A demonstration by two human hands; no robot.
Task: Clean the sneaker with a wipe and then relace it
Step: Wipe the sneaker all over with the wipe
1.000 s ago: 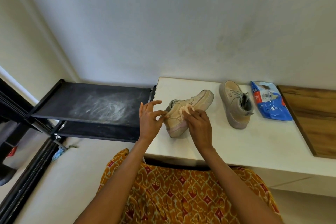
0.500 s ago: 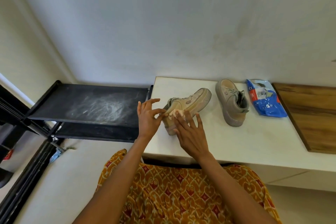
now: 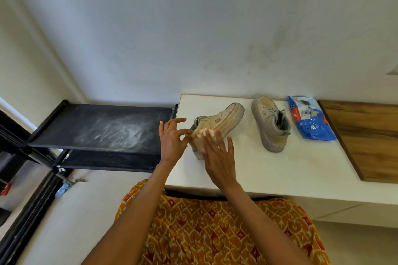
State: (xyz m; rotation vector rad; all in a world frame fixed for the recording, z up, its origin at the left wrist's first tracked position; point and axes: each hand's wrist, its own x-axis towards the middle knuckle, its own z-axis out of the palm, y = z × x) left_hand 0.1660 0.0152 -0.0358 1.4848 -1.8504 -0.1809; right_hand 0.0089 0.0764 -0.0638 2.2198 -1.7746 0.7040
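Note:
A beige sneaker (image 3: 224, 117) lies tilted on its side on the white counter (image 3: 280, 170), toe pointing to the back right. My left hand (image 3: 172, 137) pinches its heel end with thumb and forefinger, the other fingers spread. My right hand (image 3: 218, 157) lies with straight, spread fingers over the shoe's side near the heel and presses a crumpled pale wipe (image 3: 206, 131) against it. Part of the wipe shows above my fingertips. A second beige sneaker (image 3: 272, 125), laced, stands upright further right.
A blue pack of wipes (image 3: 310, 122) lies to the right of the second sneaker. A wooden board (image 3: 366, 135) covers the counter's right end. A black shelf rack (image 3: 103, 129) with a dusty top stands left of the counter. A wall rises behind.
My right hand has slid from the shoe's top down its side toward the heel, and its fingers have straightened and spread over the wipe. My left hand keeps its place at the heel.

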